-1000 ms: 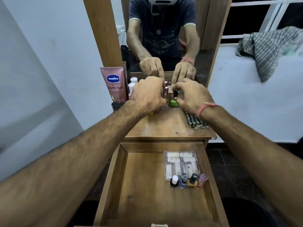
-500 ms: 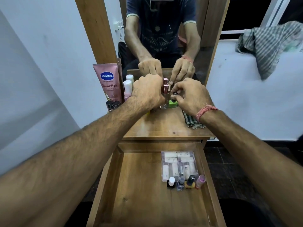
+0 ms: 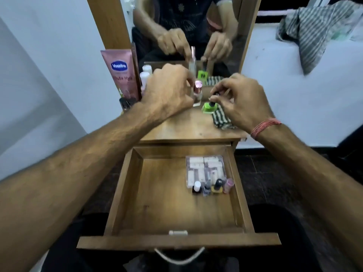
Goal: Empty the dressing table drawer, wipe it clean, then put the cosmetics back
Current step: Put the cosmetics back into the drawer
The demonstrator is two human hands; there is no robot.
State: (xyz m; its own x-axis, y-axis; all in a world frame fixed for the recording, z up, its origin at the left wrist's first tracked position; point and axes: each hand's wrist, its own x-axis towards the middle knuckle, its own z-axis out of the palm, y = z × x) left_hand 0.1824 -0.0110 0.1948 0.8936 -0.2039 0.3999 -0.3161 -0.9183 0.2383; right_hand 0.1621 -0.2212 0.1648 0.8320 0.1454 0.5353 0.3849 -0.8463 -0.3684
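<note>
Since half a second ago both hands are sitting a little lower over the desk point(image 3: 188, 128), and more of the open drawer point(image 3: 125, 193) is showing, its front edge and handle now in sight.

In the head view, the left hand point(image 3: 169, 91) is curling its fingers around a clear bottle with a pink cap point(image 3: 198, 89), which is standing upright near the mirror point(image 3: 216, 46). The right hand point(image 3: 241, 101) is pinching the black cap of a small green bottle point(image 3: 209, 107) between thumb and fingertips; the bottle is resting on the desk, touching a striped cloth point(image 3: 221, 119). A pink Vaseline tube point(image 3: 121, 73) is leaning at the back left, with white-capped bottles point(image 3: 145, 75) just beside it.

Inside the drawer, toward its right side, a clear plastic case point(image 3: 205, 169) is lying flat, and four small nail-polish bottles point(image 3: 213, 187) are standing in a row against its near edge (blur is hiding their labels).
</note>
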